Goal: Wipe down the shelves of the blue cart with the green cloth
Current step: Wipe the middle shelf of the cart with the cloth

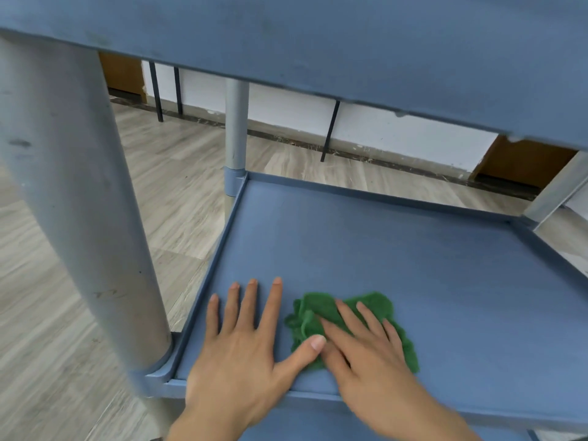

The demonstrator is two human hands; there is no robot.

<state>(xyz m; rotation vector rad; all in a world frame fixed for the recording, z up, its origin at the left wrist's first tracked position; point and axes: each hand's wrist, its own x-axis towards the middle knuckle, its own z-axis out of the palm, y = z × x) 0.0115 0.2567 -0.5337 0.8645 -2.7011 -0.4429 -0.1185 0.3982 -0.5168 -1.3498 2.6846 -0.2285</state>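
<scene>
- The blue cart (350,43) is seen from close up, its upper shelf filling the top of the view.
- The lower shelf (413,265) is a shallow tray with a raised rim (219,249) round its edges.
- The green cloth (375,302) lies in this tray, near the front edge and toward the left side.
- The cloth is dark green with a nubby weave. It is crumpled and bunched into folds at its left, flatter at its right.
- The right hand (366,354) lies palm down on the cloth, its fingers (346,316) straight and slightly spread, pressing it against the shelf.
- The left hand (238,354) rests flat on the bare shelf just left of the cloth, its fingers (251,307) straight and fanned wide. Its thumb tip touches the cloth's left edge.
- A thick grey post (79,202) stands at the near left corner and a thinner one (236,128) at the far left corner.
- Beyond the cart are a pale wood-look floor (175,154) and a white wall (397,135).
</scene>
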